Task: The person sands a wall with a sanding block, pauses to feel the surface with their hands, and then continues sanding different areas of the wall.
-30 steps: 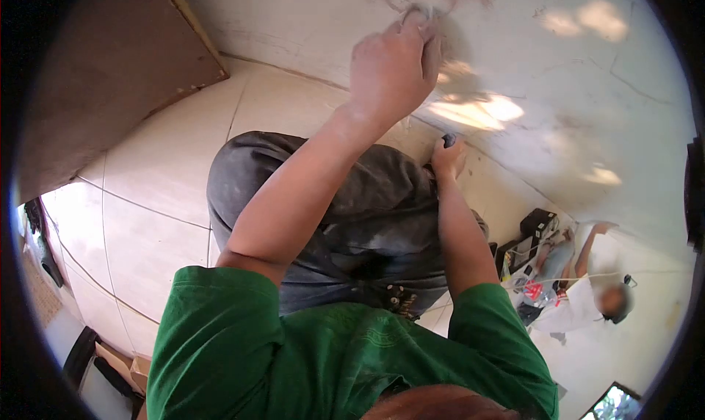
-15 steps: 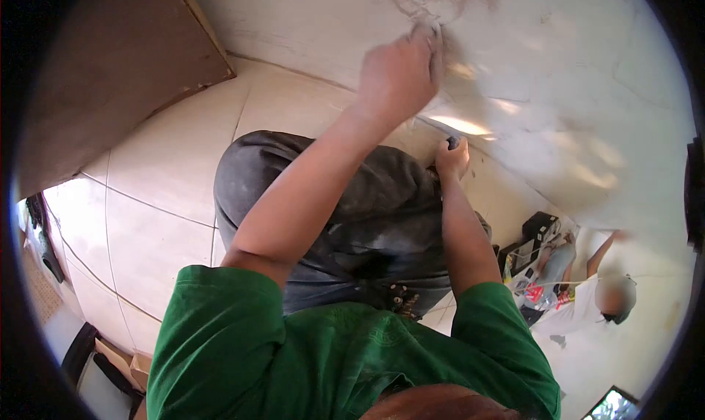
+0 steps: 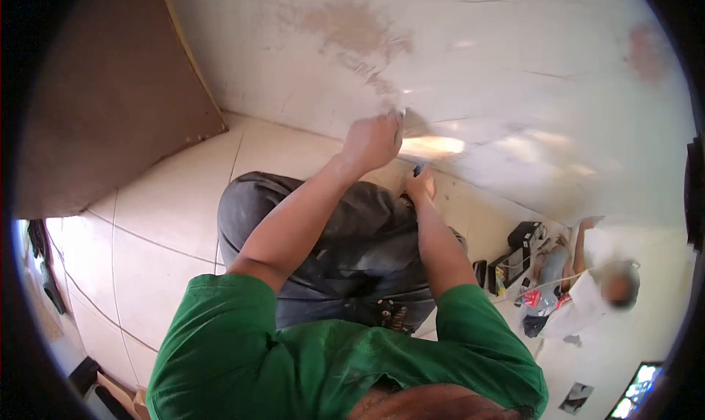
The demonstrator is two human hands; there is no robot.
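Observation:
My left hand (image 3: 373,142) is closed against the pale wall (image 3: 485,60), pinching a thin, flat, pale-edged piece (image 3: 402,114) whose kind I cannot make out. Just beyond it, a rough brownish patch (image 3: 345,27) with scuffed streaks marks the wall surface. Low by the foot of the wall, my right hand (image 3: 421,186) is wrapped around a small dark object (image 3: 418,169); only its black end shows. Both forearms reach over my bent legs in dark, dusty trousers (image 3: 352,236).
A brown panel (image 3: 110,89) stands at the left. Pale floor tiles (image 3: 161,222) run along the wall. To the right, a black box (image 3: 525,234) and assorted items lie near another person (image 3: 580,302), whose arm reaches to the wall. A reddish mark (image 3: 648,53) is farther right.
My left hand has moved down the wall, towards my knees. The view has shifted, showing more of the brownish patch. My right hand still grips the dark object.

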